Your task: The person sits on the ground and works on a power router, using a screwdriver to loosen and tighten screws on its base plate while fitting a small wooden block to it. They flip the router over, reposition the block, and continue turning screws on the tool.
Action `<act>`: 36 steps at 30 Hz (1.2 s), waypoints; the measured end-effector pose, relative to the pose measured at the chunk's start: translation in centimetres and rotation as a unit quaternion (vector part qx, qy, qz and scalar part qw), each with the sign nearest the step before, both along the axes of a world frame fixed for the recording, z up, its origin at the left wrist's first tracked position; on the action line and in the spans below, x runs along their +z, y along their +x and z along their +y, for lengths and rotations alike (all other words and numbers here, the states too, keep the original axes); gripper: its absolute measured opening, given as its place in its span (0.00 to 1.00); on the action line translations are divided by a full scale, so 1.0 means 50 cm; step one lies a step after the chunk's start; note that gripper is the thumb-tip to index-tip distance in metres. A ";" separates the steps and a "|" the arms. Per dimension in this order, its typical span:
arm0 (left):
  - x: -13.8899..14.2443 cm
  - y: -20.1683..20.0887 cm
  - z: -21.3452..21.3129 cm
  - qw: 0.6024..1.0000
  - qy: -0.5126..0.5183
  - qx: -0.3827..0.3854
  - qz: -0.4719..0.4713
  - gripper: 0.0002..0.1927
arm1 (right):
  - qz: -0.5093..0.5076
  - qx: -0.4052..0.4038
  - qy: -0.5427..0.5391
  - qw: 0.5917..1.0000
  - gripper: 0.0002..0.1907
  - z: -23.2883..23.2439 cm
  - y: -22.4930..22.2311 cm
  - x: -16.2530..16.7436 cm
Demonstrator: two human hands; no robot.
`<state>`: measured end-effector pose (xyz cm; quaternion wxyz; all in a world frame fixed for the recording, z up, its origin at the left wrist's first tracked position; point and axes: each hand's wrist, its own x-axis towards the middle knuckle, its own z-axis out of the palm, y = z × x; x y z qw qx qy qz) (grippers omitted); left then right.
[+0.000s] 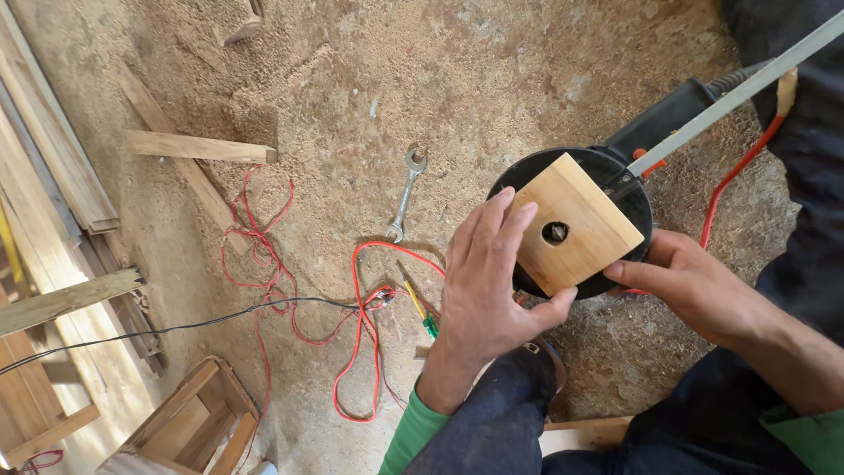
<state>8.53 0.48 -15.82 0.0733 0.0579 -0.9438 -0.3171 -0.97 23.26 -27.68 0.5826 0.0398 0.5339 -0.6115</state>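
Note:
A square pale wooden block [576, 222] with a round hole in its middle lies against a black round disc [635, 189] of a power tool with a dark handle [668, 123]. My left hand [488, 281] grips the block's left edge, fingers on top and thumb under its lower corner. My right hand [690, 286] holds the block and disc from the lower right, thumb on the block's edge. A grey metal bar [738, 92] runs from the disc up to the right. My knees in dark trousers are below.
The ground is covered in sawdust. A metal spanner [406, 192] lies left of the block, with tangled red wire [352, 308], a black cable [176, 327] and a yellow-green screwdriver [420, 308]. Wooden planks [53, 158] and a wooden crate [189, 422] lie at the left.

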 end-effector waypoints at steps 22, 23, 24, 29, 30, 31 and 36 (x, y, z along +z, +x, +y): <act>-0.050 0.040 -0.006 0.995 -0.091 -0.045 0.021 0.48 | -0.009 -0.069 0.020 0.997 0.27 -0.023 -0.013 0.026; -0.058 0.046 -0.005 0.991 -0.115 -0.062 0.016 0.43 | -0.006 -0.064 0.029 0.998 0.26 -0.025 -0.014 0.026; -0.067 0.051 -0.004 0.987 -0.139 -0.078 0.011 0.39 | -0.004 -0.058 0.038 0.998 0.26 -0.024 -0.015 0.028; -0.108 0.060 0.012 0.977 -0.196 -0.040 0.074 0.23 | 0.086 -0.010 0.048 0.995 0.26 -0.021 -0.030 0.052; -0.111 0.060 0.015 0.977 -0.189 -0.033 0.087 0.22 | 0.106 0.006 0.059 0.993 0.25 -0.021 -0.034 0.058; -0.111 0.059 0.015 0.978 -0.184 -0.034 0.088 0.22 | 0.125 0.026 0.085 0.988 0.25 -0.023 -0.038 0.062; -0.103 0.046 0.004 0.969 -0.223 -0.051 0.090 0.21 | 0.145 0.013 0.077 0.986 0.25 -0.035 -0.055 0.085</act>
